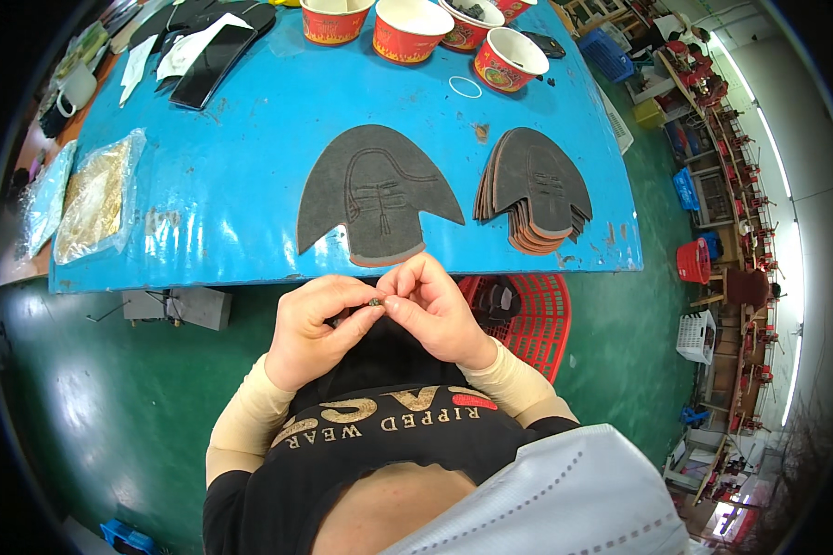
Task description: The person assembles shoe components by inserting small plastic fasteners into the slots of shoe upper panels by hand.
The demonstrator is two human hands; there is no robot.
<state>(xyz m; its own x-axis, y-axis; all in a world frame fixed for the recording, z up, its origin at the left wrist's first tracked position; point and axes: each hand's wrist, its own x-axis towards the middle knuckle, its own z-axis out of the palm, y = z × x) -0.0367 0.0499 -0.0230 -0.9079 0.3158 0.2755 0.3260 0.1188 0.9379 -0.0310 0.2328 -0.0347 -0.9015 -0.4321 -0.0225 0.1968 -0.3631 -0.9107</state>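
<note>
Pinches a small dark piece (375, 302) between thumb and forefinger of the left hand (313, 326); meets it with the right hand (438, 316), thumb and forefinger drawn close together at its other side; cannot tell whether pinching it with these too; holds it before the body, just short of the near edge of the blue table (236, 190); faces a grey panel (375, 185) lying flat near that edge; has a fanned stack (541, 180) of similar panels just to its right; has red tubs (409, 44) at the far side, a phone (213, 72) farther left, and a red basket (548, 324) low beside the right hand.
</note>
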